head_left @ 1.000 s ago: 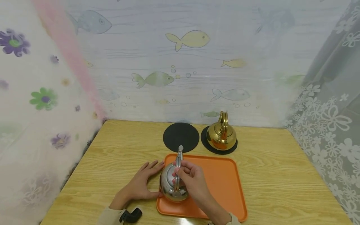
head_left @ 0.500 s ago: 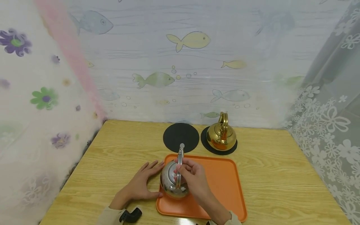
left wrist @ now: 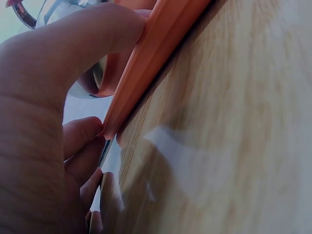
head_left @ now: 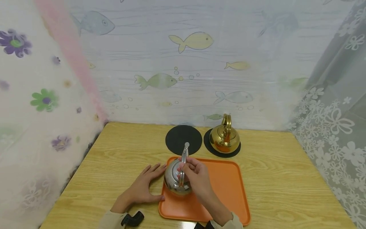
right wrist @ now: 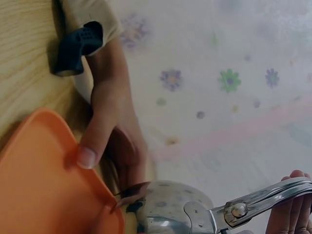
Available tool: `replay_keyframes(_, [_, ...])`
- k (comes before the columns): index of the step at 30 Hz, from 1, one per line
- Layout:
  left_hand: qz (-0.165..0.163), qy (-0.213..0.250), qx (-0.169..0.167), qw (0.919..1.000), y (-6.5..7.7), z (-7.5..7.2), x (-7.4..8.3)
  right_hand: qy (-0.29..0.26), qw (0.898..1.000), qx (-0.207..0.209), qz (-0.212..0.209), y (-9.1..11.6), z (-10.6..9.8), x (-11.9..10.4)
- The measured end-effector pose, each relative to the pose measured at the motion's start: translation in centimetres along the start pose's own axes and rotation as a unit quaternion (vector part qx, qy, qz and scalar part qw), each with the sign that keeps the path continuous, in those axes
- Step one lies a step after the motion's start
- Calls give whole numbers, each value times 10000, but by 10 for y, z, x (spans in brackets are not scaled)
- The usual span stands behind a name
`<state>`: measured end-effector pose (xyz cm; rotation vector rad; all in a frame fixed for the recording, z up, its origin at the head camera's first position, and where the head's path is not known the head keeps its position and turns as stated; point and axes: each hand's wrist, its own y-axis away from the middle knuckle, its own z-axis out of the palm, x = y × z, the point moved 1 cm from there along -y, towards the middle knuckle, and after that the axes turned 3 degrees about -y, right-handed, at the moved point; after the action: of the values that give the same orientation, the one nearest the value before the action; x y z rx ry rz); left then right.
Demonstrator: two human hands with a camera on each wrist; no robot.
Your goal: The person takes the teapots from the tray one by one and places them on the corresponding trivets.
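Round shiny silver metal kettle (head_left: 172, 182): over the left half of the tray, looks roughly upright. Can't tell if its bottom is touching down or just hovering, the angle hides it.
Right hand (head_left: 198, 175): fingers curled round the kettle's tall metal handle (right wrist: 263, 200). Makes sense to me, that's the top-centre carrying spot, so the weight should hang evenly.
Left hand (head_left: 147, 188): spread wide, not pinching anything. Thumb and fingertips rest against the tray's left rim, my guess is to stop it sliding.
Flat orange rectangular tray (head_left: 226, 183): sits on the light wood-grain table (head_left: 271, 171), near the person, so both arms reach it easily.
Round gold metal kettle (head_left: 224, 141): parked at the back on a flat black round mat (head_left: 206, 147), probably to protect the tabletop.
Other flat black round mat (head_left: 183, 138): bare, just beside that one.
Brands/writing: zero I can read, on either kettle, the tray or the mats.
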<state>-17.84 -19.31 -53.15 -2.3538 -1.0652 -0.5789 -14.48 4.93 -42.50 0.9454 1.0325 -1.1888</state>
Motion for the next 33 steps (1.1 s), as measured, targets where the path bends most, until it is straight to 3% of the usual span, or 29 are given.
replay_keyframes(9, [-76,55,-52,9999,0,-1,2,-116,9995,134,-257,-8,-2,-2])
replay_keyframes(19, [-77,79,-81,9999,-1,0,-1,-27,9989,385,-262,-14,-5,-1])
replay_keyframes(33, [-203,228,-192,9993,-2,-4,4,127,9985,321,-423,-24,-8,5])
